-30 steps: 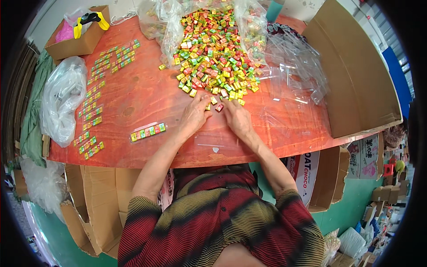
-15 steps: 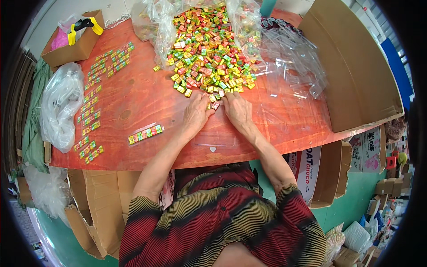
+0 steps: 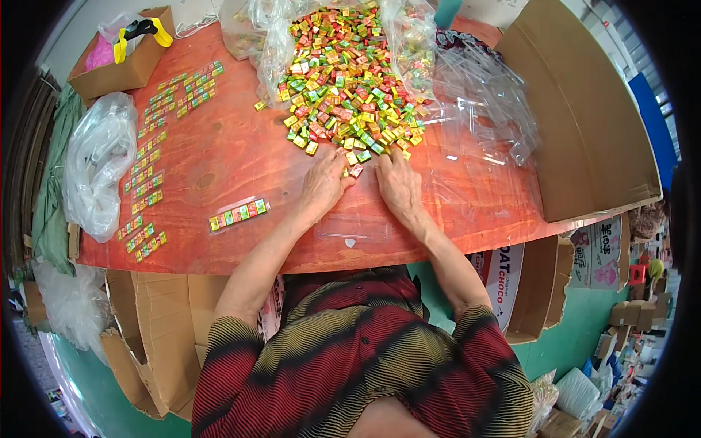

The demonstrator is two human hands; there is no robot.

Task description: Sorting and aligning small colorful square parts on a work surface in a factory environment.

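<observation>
A heap of small printed boxes (image 3: 347, 87) in yellow, red and green spills from a clear plastic bag toward me. At its near edge my left hand (image 3: 323, 182) is closed, fingers and thumb curled around small boxes; a red-and-white one (image 3: 355, 171) shows beside the thumb. My right hand (image 3: 399, 184) has bent fingers pressed into the heap's near right edge, and whatever they pinch is hidden. Left of my left forearm lies a clear plastic tray (image 3: 239, 216) with a row of small boxes in it. Another clear tray (image 3: 354, 232) lies between my forearms.
Filled rows of small boxes (image 3: 146, 175) line the table's left side. A clear bag (image 3: 101, 168) sits at the left edge, below a carton (image 3: 124, 69) with yellow-and-black handles. Clear plastic trays (image 3: 485, 102) pile up at right, beside a tall cardboard box (image 3: 577, 117).
My right hand has shifted slightly right, away from my left hand, widening the gap between them. My left hand stays almost in place at the heap's edge.
</observation>
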